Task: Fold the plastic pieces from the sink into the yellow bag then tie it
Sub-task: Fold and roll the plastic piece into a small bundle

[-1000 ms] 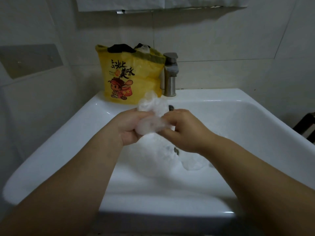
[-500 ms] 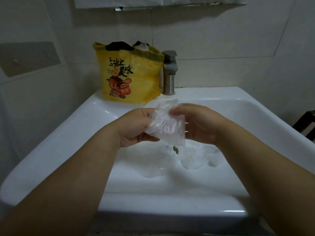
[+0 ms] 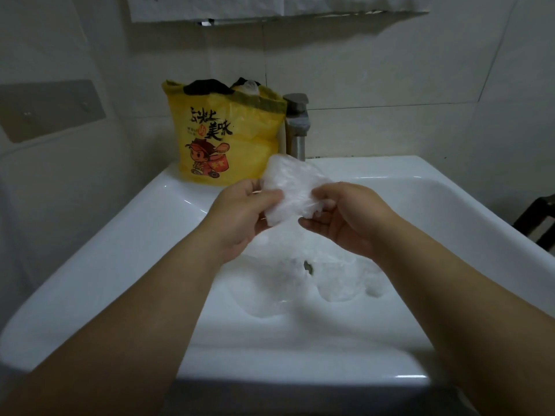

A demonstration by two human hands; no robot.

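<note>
Left hand (image 3: 240, 211) and right hand (image 3: 345, 220) both pinch the plastic piece (image 3: 288, 187), now raised toward the yellow bag (image 3: 222, 139) — I judge bagging comes next.

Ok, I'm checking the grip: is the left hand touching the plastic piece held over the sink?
Touching. In the head view the left hand pinches the plastic piece at its left edge, with the thumb pressed on it.

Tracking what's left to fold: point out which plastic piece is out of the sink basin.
The clear piece pinched between the left hand and right hand; the other pieces lie crumpled in the sink.
</note>
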